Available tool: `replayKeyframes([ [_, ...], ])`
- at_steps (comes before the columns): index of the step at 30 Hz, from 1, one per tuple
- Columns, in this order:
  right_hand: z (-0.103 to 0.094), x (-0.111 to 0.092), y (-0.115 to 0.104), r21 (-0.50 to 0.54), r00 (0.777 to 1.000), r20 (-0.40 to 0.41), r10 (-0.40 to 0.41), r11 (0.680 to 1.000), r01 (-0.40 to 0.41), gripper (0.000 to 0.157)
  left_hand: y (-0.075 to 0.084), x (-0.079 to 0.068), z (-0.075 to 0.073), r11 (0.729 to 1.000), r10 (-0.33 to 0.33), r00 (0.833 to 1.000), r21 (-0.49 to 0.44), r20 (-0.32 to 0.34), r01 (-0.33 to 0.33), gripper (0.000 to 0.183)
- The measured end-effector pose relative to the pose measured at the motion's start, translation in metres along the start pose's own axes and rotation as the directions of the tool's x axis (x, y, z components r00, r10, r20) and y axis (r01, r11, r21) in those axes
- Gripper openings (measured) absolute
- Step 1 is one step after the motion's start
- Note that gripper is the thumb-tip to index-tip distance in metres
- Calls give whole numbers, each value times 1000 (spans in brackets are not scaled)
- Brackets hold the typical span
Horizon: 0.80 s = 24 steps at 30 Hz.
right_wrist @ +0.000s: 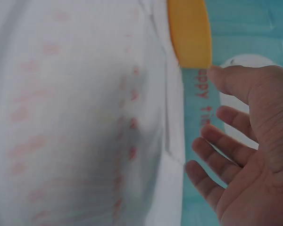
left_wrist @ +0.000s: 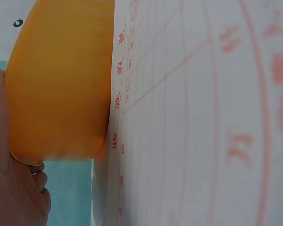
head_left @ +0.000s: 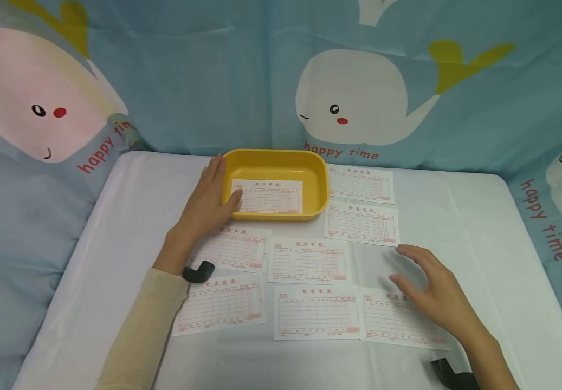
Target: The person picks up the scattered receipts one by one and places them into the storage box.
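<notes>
My left hand [head_left: 207, 197] holds the left end of a yellow plastic tray [head_left: 276, 217], the thumb over its front corner and the fingers along its outer left side. Inside the tray lies a white receipt slip [head_left: 271, 197] with red print. From the left wrist view, the hand [left_wrist: 19, 188] lies against the tray's wall [left_wrist: 66, 84], beside a slip [left_wrist: 179, 122] seen close up. My right hand [head_left: 437, 292], its fingers spread and holding nothing, is over the slip at the front right [head_left: 388, 319]. Its loosely bent fingers also appear in the right wrist view [right_wrist: 245, 146].
Several more receipt slips lie on the white-covered table: two right of the tray [head_left: 359, 184], [head_left: 361, 222], others in front, such as the middle slip [head_left: 310, 262] and front slip [head_left: 317, 314]. A blue whale-print cloth [head_left: 212, 81] hangs behind.
</notes>
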State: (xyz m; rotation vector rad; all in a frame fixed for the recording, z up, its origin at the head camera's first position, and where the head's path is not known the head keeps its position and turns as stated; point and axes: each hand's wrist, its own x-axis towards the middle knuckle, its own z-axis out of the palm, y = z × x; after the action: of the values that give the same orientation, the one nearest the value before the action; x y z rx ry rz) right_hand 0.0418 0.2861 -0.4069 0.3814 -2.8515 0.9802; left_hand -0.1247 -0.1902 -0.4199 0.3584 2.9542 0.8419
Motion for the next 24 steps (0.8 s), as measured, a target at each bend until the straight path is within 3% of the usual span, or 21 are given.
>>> replayKeyframes([
  [17, -6, -62, 21, -66, 998, -46, 34, 997, -37, 74, 0, 0, 2, 1000, 6, 1000, 4, -21, -6, 89],
  [24, -10, -83, 28, -102, 992, -71, 107, 988, -113, 77, 0, -1, 1, 1000, -6, 1000, 10, -9, 6, 90],
])
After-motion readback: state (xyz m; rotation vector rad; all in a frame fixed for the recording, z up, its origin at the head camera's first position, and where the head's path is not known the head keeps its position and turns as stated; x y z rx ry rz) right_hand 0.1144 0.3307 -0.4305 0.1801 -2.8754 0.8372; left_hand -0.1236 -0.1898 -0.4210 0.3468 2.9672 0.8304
